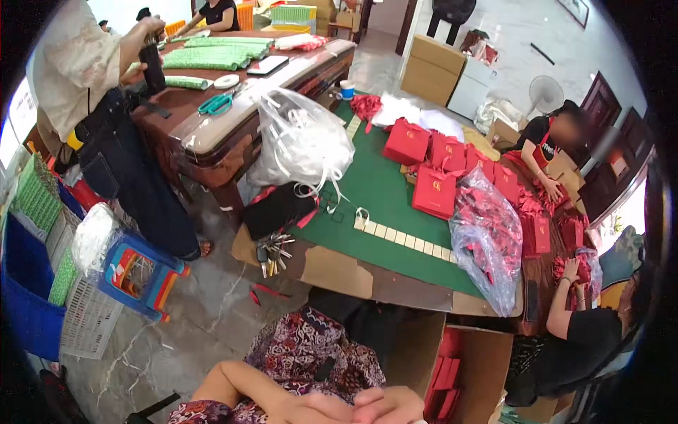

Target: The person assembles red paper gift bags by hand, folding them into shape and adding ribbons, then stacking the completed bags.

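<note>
Left hand [319, 408] beside right hand [392, 406], grips indiscernible; nearby, stacked red rectangular packets [443, 373].

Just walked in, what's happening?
The wearer's left hand and right hand are close together at the bottom edge; whether they hold anything is unclear. On the green mat are red bags and a row of pale pieces, with a clear plastic sack at its edge. Two co-workers at right handle red items; a standing person at left holds a dark object.
</note>
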`<state>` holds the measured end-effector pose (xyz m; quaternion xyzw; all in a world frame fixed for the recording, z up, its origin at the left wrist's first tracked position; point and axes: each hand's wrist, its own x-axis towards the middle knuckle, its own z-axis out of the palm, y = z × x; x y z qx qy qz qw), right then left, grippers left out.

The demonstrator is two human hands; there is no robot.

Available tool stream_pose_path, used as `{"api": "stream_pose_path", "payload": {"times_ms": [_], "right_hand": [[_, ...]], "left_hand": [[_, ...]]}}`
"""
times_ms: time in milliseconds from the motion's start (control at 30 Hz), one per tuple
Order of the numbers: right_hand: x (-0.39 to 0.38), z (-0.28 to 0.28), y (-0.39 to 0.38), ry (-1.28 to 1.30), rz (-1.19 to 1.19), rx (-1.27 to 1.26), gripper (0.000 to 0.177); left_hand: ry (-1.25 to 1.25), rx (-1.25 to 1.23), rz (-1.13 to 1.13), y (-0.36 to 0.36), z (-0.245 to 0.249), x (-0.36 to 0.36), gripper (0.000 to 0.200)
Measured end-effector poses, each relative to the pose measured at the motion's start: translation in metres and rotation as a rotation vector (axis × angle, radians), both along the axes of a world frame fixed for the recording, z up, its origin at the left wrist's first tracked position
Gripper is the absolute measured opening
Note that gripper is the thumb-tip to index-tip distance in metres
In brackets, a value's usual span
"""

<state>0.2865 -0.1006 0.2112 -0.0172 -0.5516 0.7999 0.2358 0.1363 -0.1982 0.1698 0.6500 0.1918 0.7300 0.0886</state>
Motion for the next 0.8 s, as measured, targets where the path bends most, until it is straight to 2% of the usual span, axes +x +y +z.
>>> {"api": "stream_pose_path", "payload": {"times_ms": [33, 67, 100, 133, 200, 233, 300, 333, 400, 467, 533, 567, 600, 633, 667, 700, 733, 767, 800], "right_hand": [[-0.009, -0.013, -0.003, 0.009, 0.0, 0.002, 0.013], [-0.017, -0.025, -0.005, 0.293, -0.06, 0.101, 0.012], [-0.018, -0.032, -0.008, 0.569, -0.119, 0.193, 0.012], [-0.006, -0.036, -0.006, 0.558, -0.119, 0.179, 0.012], [0.017, -0.043, 0.01, 0.112, 0.066, 0.325, 0.016], [0.003, -0.037, 0.015, 0.105, 0.066, 0.323, 0.016], [-0.044, -0.025, 0.029, 0.577, -0.013, 0.489, 0.024], [-0.055, -0.036, 0.032, 0.572, -0.015, 0.487, 0.024], [-0.067, -0.062, 0.023, 0.524, -0.22, 0.483, 0.024], [-0.072, -0.092, 0.008, 0.467, -0.409, 0.463, 0.024], [-0.075, -0.118, -0.001, 0.425, -0.595, 0.459, 0.024], [-0.076, -0.126, -0.003, 0.4, -0.692, 0.459, 0.024], [-0.078, -0.132, -0.003, 0.374, -0.791, 0.456, 0.025], [-0.086, -0.117, -0.001, 0.346, -0.887, 0.451, 0.025], [-0.082, -0.102, 0.011, 0.345, -0.884, 0.445, 0.025], [-0.06, -0.075, 0.026, 0.04, -0.629, 0.288, 0.02], [-0.047, -0.035, 0.046, -0.26, -0.362, 0.126, 0.016], [-0.049, -0.015, 0.06, -0.542, -0.086, -0.039, 0.016], [-0.081, -0.022, 0.062, -0.542, -0.081, -0.044, 0.016]], "left_hand": [[0.1, 0.092, -0.109, 0.004, -0.009, -0.01, 0.011], [0.19, 0.177, -0.218, -0.002, -0.028, -0.007, 0.014], [0.061, 0.127, -0.225, -0.016, -0.053, 0.005, 0.016], [0.049, 0.114, -0.221, -0.015, -0.045, 0.005, 0.016], [0.001, 0.118, -0.18, 0.001, -0.02, 0.001, 0.011], [-0.006, 0.117, -0.181, 0.001, -0.039, 0.024, 0.011], [-0.663, 0.241, 0.242, -0.006, -0.095, 0.085, 0.013], [-0.668, 0.237, 0.242, 0.001, -0.08, 0.061, 0.013], [-0.041, 0.156, -0.09, 0.02, -0.037, -0.007, 0.015], [-0.05, 0.137, -0.148, 0.027, -0.039, -0.015, 0.018], [-0.086, 0.042, -0.033, 0.035, -0.046, -0.015, 0.014], [-0.087, 0.044, -0.027, 0.054, -0.031, 0.008, 0.014], [-0.8, 0.22, 0.234, 0.085, -0.002, 0.048, 0.012], [-0.799, 0.219, 0.24, 0.092, 0.003, 0.048, 0.012], [-0.993, 0.233, 0.42, 0.098, 0.006, 0.044, 0.012], [-1.19, 0.236, 0.608, 0.102, 0.006, 0.041, 0.015], [-0.872, 0.074, 0.685, 0.103, 0.004, 0.029, 0.016], [-0.781, 0.151, 0.771, 0.115, 0.005, 0.02, 0.016], [-0.779, 0.146, 0.777, 0.117, -0.005, 0.012, 0.016]]}}
